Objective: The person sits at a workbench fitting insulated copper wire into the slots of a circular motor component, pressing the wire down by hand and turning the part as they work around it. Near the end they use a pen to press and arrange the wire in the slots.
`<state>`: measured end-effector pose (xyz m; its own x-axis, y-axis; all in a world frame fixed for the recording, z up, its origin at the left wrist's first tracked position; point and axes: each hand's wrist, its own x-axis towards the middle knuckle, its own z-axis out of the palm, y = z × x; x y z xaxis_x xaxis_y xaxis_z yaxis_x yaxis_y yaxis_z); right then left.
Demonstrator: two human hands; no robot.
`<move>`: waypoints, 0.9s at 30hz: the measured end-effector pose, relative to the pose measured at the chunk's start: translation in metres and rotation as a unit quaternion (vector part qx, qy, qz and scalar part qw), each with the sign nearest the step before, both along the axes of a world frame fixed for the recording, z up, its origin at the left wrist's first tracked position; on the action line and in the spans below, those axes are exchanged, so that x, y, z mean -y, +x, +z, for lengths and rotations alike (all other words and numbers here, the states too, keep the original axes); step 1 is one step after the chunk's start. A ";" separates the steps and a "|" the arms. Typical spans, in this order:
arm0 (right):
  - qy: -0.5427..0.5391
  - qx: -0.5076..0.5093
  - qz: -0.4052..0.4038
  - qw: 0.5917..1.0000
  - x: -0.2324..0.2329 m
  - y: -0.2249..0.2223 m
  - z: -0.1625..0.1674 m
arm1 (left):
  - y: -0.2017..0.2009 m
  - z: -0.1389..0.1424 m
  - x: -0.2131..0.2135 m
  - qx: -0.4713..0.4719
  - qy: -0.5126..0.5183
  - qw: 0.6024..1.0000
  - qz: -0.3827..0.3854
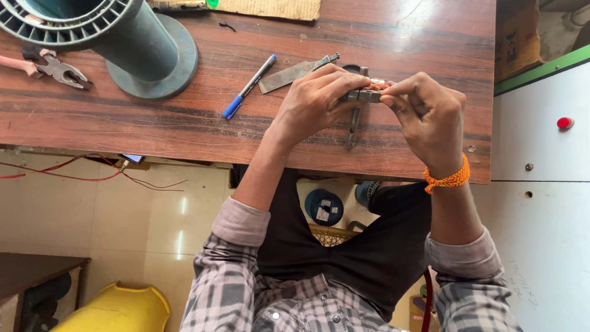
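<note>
Both hands meet over the wooden table. My left hand and my right hand pinch a small grey metal part with copper-coloured wire at its top, holding it between the fingertips just above the table. An orange thread band circles my right wrist. Under the hands lies a thin metal tool, partly hidden. A flat metal blade rests just beyond my left hand.
A blue pen lies left of the hands. A large dark green spool stands at the far left, with pliers beside it. Cardboard sits at the far edge. A white cabinet with a red button stands right.
</note>
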<state>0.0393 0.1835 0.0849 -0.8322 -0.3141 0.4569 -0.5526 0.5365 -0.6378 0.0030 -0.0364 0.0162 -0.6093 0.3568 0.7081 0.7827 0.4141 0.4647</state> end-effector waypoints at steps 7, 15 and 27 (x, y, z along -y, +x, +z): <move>0.018 -0.006 -0.011 1.000 -0.006 -0.015 0.003 | 0.004 0.004 -0.002 -0.002 -0.002 1.000 0.009; 0.101 0.047 -0.005 0.994 0.000 -0.056 0.009 | 0.003 0.000 -0.002 0.045 -0.002 0.999 0.006; 0.136 0.023 -0.011 0.990 -0.002 -0.066 0.010 | -0.061 0.017 -0.019 0.378 0.038 0.917 -0.123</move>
